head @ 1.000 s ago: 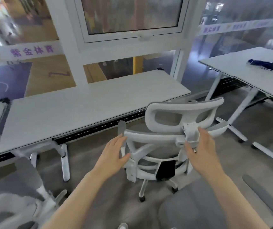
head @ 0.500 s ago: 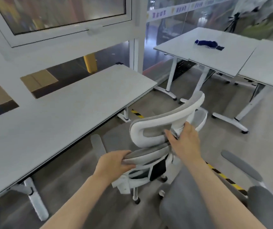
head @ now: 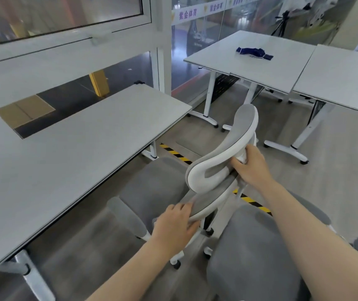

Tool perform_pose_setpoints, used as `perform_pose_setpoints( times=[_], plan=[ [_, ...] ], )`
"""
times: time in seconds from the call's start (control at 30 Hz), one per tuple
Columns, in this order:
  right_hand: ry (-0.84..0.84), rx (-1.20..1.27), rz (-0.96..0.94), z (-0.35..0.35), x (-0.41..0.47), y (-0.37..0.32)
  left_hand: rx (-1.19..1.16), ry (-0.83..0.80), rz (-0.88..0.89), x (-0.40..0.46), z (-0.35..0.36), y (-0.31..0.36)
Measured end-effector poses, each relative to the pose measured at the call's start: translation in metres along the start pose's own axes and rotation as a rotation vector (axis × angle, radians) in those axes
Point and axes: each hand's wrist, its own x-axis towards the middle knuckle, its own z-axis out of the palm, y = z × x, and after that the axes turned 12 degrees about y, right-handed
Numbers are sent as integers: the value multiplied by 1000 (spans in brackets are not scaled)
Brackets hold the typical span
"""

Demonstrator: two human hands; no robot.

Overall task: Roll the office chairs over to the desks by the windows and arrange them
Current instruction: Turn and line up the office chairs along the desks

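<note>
Office chair [head: 217, 170], white frame with grey mesh, stands at the near right corner of the long window desk [head: 76, 148], its seat just beside the desk edge. Over the last second it has swung from facing the desk squarely to standing side-on. Right hand [head: 251, 168] grips the neck below the headrest, fingers curled; left hand [head: 175, 227] wraps the backrest's top rim. The turn suggests aligning before tucking in. A second grey chair [head: 256, 253] waits near right; further desks [head: 271, 61] stand far right.
</note>
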Motion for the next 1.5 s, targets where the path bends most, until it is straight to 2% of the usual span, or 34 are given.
perform_pose_setpoints(
  times=[0.07, 0.47, 0.73, 0.8, 0.9, 1.1, 1.33, 1.5],
  plan=[
    [-3, 13, 8, 0, 7, 1, -49, -28, 2, 5, -1, 6],
    [-46, 8, -53, -7, 20, 7, 9, -57, 7, 12, 3, 18],
    [-153, -154, -93, -22, 22, 13, -10, -5, 14, 4, 4, 20],
    [-133, -133, -84, -36, 9, 14, -39, -7, -9, -1, 4, 26],
    [-122, -154, -73, -68, -23, 20, 19, 41, 27, -11, 4, 40],
    [-81, -265, -12, -147, -89, 82, 44, 135, 207, -28, 24, 93],
    [84, -411, -26, -274, -164, 144, 21, 35, 346, -44, 79, 205],
    [366, -513, -169, -366, -222, 177, -149, -149, 412, -68, 125, 299]
  ],
)
